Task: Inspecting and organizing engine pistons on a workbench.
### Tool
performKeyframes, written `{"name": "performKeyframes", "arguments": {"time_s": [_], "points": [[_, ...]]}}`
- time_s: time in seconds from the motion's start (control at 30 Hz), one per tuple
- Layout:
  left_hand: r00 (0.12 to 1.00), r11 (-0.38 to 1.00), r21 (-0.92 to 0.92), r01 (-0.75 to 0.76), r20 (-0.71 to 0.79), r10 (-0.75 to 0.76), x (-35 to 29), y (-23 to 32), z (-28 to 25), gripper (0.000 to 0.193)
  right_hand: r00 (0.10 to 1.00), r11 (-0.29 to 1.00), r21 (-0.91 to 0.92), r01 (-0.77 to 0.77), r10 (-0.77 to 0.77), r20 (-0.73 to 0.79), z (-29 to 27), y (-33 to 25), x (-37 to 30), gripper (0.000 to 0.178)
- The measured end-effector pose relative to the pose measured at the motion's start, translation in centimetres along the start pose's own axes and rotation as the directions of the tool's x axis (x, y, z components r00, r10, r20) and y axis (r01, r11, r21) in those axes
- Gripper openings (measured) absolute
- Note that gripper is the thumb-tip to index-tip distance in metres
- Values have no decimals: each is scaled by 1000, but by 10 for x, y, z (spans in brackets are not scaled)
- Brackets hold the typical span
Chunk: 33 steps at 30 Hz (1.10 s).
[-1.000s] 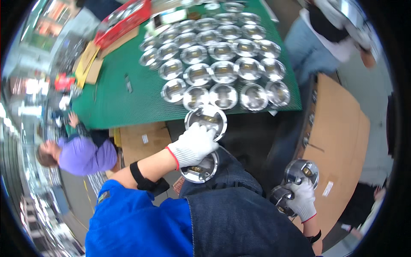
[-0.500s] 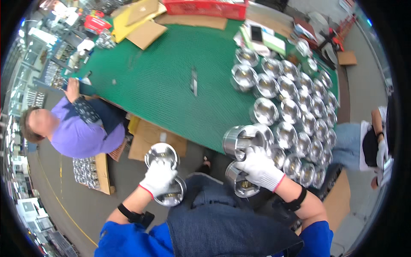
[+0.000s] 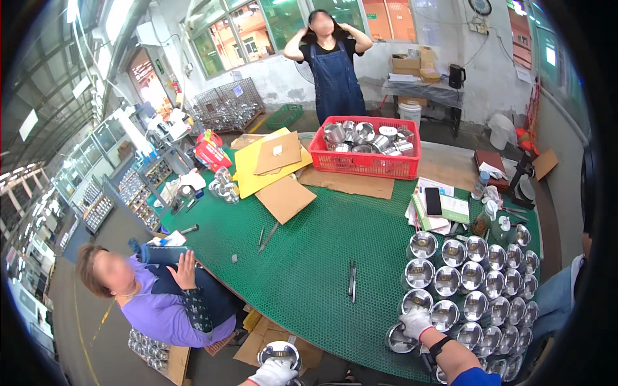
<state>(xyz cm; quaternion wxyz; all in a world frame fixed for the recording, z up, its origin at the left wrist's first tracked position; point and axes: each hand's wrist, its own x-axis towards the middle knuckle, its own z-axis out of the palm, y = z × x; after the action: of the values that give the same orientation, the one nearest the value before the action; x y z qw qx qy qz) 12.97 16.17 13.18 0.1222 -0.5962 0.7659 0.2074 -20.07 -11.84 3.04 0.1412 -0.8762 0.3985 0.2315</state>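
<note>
Both my hands wear white knitted gloves. My left hand (image 3: 273,373), at the lower edge, grips a shiny metal piston (image 3: 280,353); a bit of another shows under the hand, mostly cut off. At the near left side of a block of standing pistons, my right hand (image 3: 417,322) has its fingers curled on the rim of a piston (image 3: 400,341) at the table's front. Just beyond that hand stands another piston (image 3: 417,300), close to the fingers. Several rows of pistons (image 3: 472,273) stand with open ends up on the green mat (image 3: 302,283).
A red crate (image 3: 367,168) of pistons stands at the back, beside cardboard sheets (image 3: 283,199). Papers with a phone (image 3: 432,201) lie behind the rows; pens (image 3: 352,281) lie mid-table. A person in purple (image 3: 161,309) sits left; another in overalls (image 3: 338,80) stands beyond the crate.
My view has tilted up toward the far room. My right hand has moved from the table edge to the piston rows. My left hand still holds pistons, now lower in the picture.
</note>
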Motion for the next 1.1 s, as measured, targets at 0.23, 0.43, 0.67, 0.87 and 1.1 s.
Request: {"name": "performKeyframes", "arguments": {"time_s": [0.23, 0.43, 0.67, 0.87, 1.1], "points": [[941, 920, 219, -326, 171, 293, 133, -27, -87, 48, 883, 998, 47, -49, 66, -464, 1, 5, -43, 59], [877, 833, 294, -469, 39, 480, 288, -45, -140, 55, 783, 911, 314, -268, 396, -480, 47, 27, -69, 59], [913, 845, 363, -393, 47, 405, 460, -22, -187, 48, 763, 883, 371, -286, 444, -469, 61, 30, -69, 59], [893, 900, 377, -221, -293, 342, 545, -30, -131, 33, 782, 884, 389, -259, 428, -453, 55, 31, -72, 60], [833, 874, -145, -463, -408, 374, 451, 28, -137, 51, 620, 803, 596, 26, 454, -640, 57, 40, -77, 43]]}}
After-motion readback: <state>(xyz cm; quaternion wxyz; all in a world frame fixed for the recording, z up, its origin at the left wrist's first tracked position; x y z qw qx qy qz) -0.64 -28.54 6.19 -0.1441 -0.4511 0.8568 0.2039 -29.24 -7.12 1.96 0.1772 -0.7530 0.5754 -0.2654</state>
